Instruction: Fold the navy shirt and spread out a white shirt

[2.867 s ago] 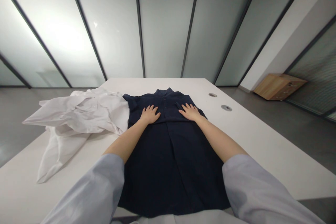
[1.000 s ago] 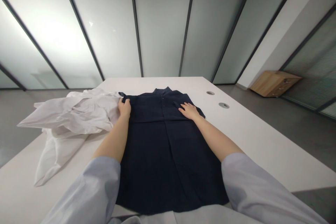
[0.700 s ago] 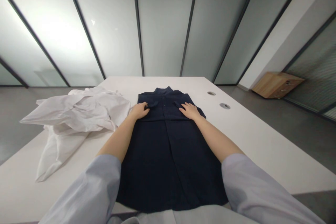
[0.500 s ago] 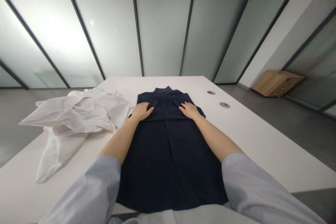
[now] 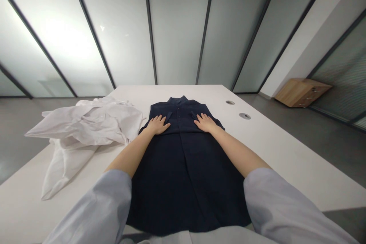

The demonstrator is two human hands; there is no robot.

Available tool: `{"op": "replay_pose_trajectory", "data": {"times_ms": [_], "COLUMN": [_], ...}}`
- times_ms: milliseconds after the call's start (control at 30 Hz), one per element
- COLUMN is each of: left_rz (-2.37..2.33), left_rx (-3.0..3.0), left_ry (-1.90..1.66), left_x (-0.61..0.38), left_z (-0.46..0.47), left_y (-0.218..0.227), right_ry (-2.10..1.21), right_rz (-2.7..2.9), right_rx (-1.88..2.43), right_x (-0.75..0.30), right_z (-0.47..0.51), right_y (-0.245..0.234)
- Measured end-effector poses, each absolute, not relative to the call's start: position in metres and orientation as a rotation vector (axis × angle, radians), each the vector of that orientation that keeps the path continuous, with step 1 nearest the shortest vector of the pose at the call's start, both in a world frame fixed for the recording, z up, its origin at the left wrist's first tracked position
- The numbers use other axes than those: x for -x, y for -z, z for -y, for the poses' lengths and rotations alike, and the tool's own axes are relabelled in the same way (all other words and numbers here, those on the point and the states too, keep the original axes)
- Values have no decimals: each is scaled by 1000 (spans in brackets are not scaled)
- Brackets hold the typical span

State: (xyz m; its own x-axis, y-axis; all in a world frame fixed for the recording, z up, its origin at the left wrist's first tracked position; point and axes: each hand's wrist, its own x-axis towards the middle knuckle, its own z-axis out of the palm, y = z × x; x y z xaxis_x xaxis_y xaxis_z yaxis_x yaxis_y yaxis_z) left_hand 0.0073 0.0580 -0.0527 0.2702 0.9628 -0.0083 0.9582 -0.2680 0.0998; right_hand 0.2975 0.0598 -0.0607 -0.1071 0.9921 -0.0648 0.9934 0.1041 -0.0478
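A dark navy shirt [image 5: 183,167] lies flat on the white table [image 5: 286,160], collar at the far end, both sides folded inward. My left hand [image 5: 158,125] rests flat on its upper left part, fingers spread. My right hand [image 5: 204,122] lies flat on the upper right part, fingers apart too. Both hands press on the cloth and hold nothing. My pale blue sleeves show at the bottom of the view.
A crumpled white garment [image 5: 85,129] is heaped on the table just left of the navy shirt. Two round cable ports [image 5: 246,116] sit in the table to the right. A wooden cabinet [image 5: 303,92] stands on the floor at the far right.
My left hand gripped the shirt's left edge next to the white garment, folded it inward over the chest, then flattened on it. My right hand stayed pressed on the right side.
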Motion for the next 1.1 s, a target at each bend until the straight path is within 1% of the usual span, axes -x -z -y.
{"op": "replay_pose_trajectory", "data": {"times_ms": [200, 300, 400, 500, 600, 700, 800, 900, 1000, 1100], "left_rz": [-1841, -1756, -1693, -1827, -1822, -1808, -1819, -1807, -1722, -1701], "left_rx": [-2450, -2435, -2400, -2444, -2536, -2500, -2450, -2415, -2409, -2483], "left_ry": [-35, 30, 102, -43, -178, -132, -65, 43, 158, 150], "left_x": [0, 10, 13, 5, -7, -13, -14, -12, -9, -5], "left_z": [-37, -45, -64, -78, -81, -76, -69, -65, -67, -78], "left_y": [34, 21, 10, 12, 29, 49, 58, 54, 41, 26], "right_ry": [121, 112, 112, 80, 82, 130, 129, 132, 154, 184], "right_rz": [-2313, -2334, -2429, -2530, -2547, -2449, -2395, -2392, -2400, -2447], "right_rx": [-1944, -1848, -1800, -1881, -1907, -1945, -1987, -1955, -1894, -1860], "right_x": [-291, -294, -297, -295, -289, -284, -282, -282, -284, -290], "right_z": [-37, -37, -50, -68, -79, -81, -73, -60, -52, -59], "right_y": [29, 7, -4, 4, 26, 50, 62, 64, 59, 47]}}
